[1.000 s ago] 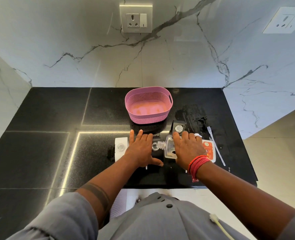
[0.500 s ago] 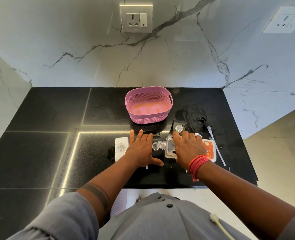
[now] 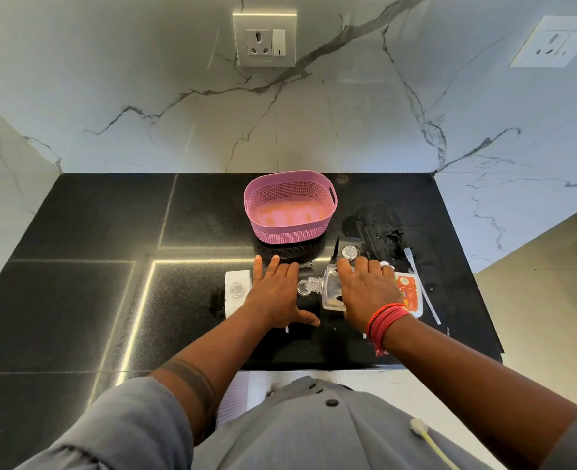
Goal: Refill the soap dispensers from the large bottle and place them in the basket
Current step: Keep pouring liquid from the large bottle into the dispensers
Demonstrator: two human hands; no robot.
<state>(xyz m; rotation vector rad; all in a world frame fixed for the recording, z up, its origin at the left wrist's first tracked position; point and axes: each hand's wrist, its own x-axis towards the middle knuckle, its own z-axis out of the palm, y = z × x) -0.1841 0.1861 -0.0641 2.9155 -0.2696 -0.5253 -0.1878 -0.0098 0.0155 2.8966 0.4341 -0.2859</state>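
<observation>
Here, from the head camera, I look down on a black stone surface [image 3: 87, 300] set against a veined marble wall. My left hand [image 3: 275, 293] lies flat near the front edge, fingers straight and slightly spread, thumb out to the side; its grip has hold of nothing, though the fingers cover the right part of a white dispenser [image 3: 235, 289] whose round clear top shows just left of the knuckles. My right hand [image 3: 365, 293] rests palm down on a clear bottle [image 3: 329, 290] lying on its side, its threaded neck pointing left toward the left hand; the fingers look straight rather than curled, so this grip reads as loose and pressing, not clutching. A red thread band [image 3: 387, 320] circles that wrist. Under the right side of the hand an orange-and-white labelled pouch or bottle [image 3: 410, 293] lies flat; I cannot tell which it is. Just beyond the right fingertips stands a small clear round cap [image 3: 349, 252], and beside it a dark thin piece whose kind I cannot make out. A white tube [image 3: 422, 290] lies along the surface toward the right edge, next to a wet smear. The pink basket [image 3: 290, 205] stands at the middle of the back edge, well apart from both hands, with nothing inside. A wall socket [image 3: 264, 39] sits above it.
</observation>
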